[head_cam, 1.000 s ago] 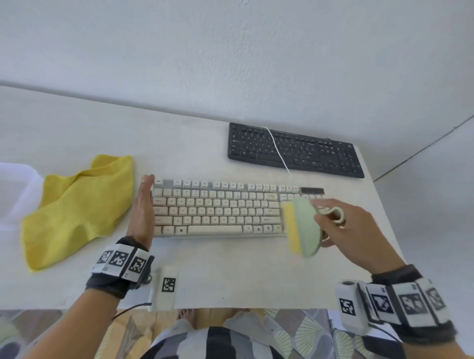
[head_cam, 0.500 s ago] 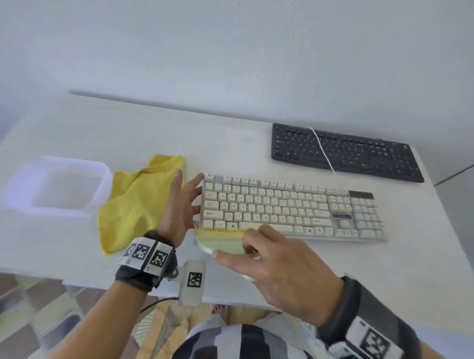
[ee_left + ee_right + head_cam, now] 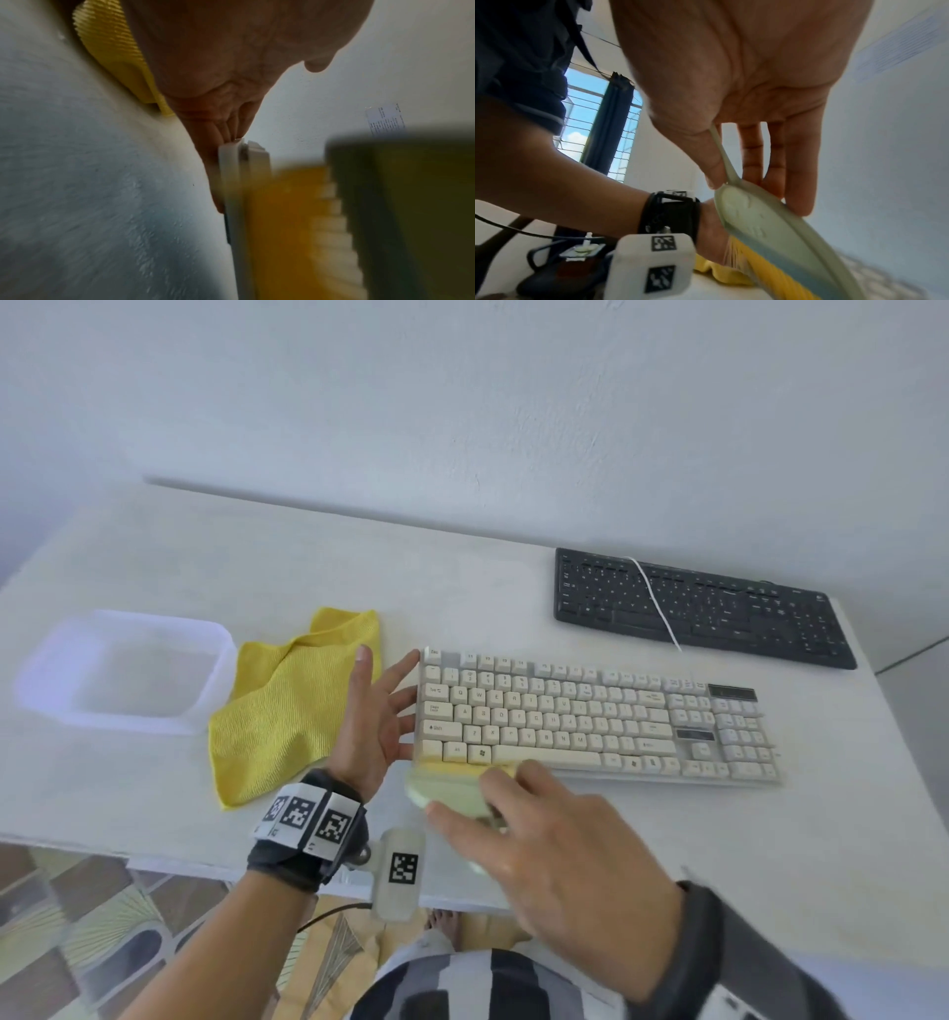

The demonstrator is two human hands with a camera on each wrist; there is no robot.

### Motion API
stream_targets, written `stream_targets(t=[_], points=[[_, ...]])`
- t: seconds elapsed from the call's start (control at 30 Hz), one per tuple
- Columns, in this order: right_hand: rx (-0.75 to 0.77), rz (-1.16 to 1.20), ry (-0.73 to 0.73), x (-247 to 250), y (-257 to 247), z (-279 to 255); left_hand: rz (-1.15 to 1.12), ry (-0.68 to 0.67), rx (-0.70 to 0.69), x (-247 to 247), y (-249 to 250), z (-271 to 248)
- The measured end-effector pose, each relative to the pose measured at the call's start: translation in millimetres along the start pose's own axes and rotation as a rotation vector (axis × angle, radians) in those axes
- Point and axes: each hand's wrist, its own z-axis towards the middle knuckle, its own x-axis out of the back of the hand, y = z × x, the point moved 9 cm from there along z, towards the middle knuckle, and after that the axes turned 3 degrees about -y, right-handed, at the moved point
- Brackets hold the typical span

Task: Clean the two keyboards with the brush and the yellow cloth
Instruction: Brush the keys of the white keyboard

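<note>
Bristles of the pale green plastic brush [image 3: 452, 791] (right hand [image 3: 554, 860] fingers curling round it) are meeting the cream keyboard's [image 3: 590, 716] seven-o'clock corner; left hand [image 3: 369, 721], fingers straight, is bracing its nine-o'clock end. Light, row-wise strokes should work best.

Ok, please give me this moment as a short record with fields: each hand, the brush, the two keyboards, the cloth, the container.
left hand: fingers straight, touching the left end of the white keyboard
right hand: holds the brush
brush: yellow bristles at the near left edge of the white keyboard
black keyboard: farther back on the right, a white cable lies across it
yellow cloth: crumpled on the table, left of the white keyboard
clear container: left of the cloth
</note>
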Motion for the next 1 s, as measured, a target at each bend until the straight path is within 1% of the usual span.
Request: stream_targets(t=[0.07,0.1,0.2,0.27,0.33,0.43,0.5,0.57,0.63,0.7,0.9,0.97,1.0], points=[[0.018,0.028,0.025,-6,-7,5,-0.021,-0.016,0.011,-1,1,-2],[0.009,0.053,0.03,-10,-1,3,-0.028,-0.023,0.009,-2,1,-3],[-0.092,0.084,-0.03,-22,42,-19,-0.035,-0.028,0.004,-2,2,-4],[-0.159,0.019,-0.074,-23,72,-40,-0.036,-0.027,0.011,-2,1,-3],[-0.178,-0.056,-0.105,-18,84,-54,-0.033,-0.024,0.007,-2,2,-2],[-0.122,-0.057,-0.064,-9,63,-44,-0.027,-0.021,0.005,-2,0,0],[-0.053,0.003,-0.016,-6,34,-22,-0.029,-0.026,0.002,-2,-1,0],[-0.002,0.023,0.002,-10,12,-2,-0.024,-0.029,-0.005,-3,-2,2],[0.005,0.031,0.004,-16,9,2,-0.009,-0.012,-0.012,0,-2,3],[-0.041,0.042,0.015,-20,30,-11,-0.005,0.006,-0.028,6,-1,6],[-0.293,0.045,-0.114,-34,145,-92,0.04,0.023,-0.072,8,2,12],[-0.319,0.063,-0.129,-27,158,-109,0.077,0.036,-0.085,7,3,13],[-0.295,0.054,-0.123,-24,153,-110,0.097,0.04,-0.095,6,3,13]])
